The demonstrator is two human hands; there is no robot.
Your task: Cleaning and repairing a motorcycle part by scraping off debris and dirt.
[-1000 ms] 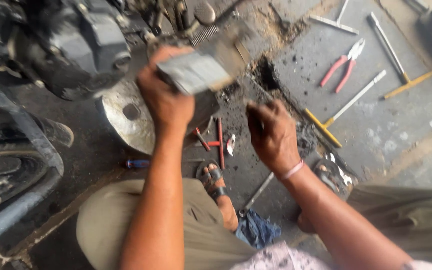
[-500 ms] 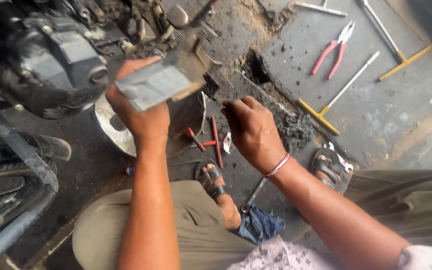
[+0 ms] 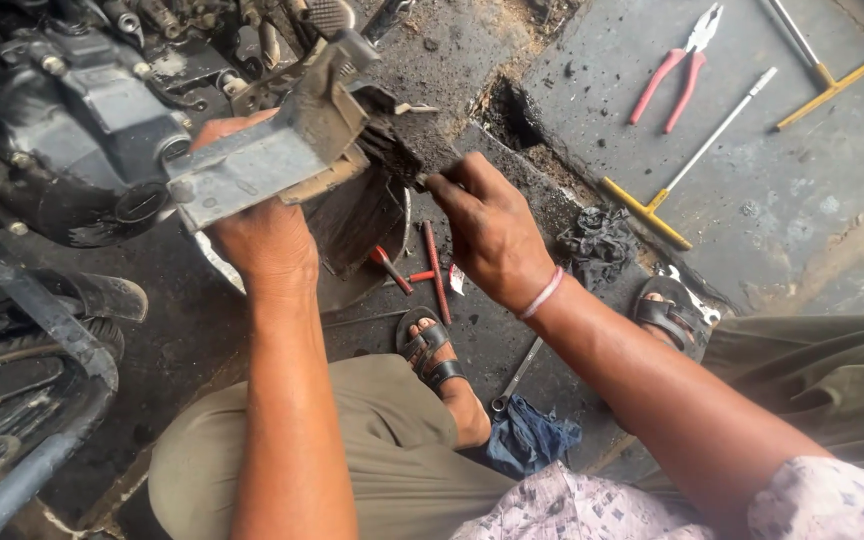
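Observation:
My left hand [image 3: 262, 235] grips a grey, greasy metal engine part [image 3: 282, 140] and holds it up over a round metal pan [image 3: 357, 270]. My right hand [image 3: 492, 230] pinches a small dark tool or brush against the part's dirty right end [image 3: 402, 150]; the tool is mostly hidden by my fingers. Both hands are black with grease. A pink band sits on my right wrist [image 3: 544, 296].
A motorcycle engine [image 3: 62, 130] and wheel [image 3: 12, 400] stand at left. Red screwdrivers [image 3: 432, 265] lie by the pan. Red-handled pliers [image 3: 672, 70], yellow T-handle wrenches [image 3: 682, 170], a black rag [image 3: 602, 240], a spanner [image 3: 517, 375] and blue cloth [image 3: 527, 435] lie on the floor.
My left hand has tilted the metal part and lifted it higher. My right hand has moved up from the floor to the part's right end.

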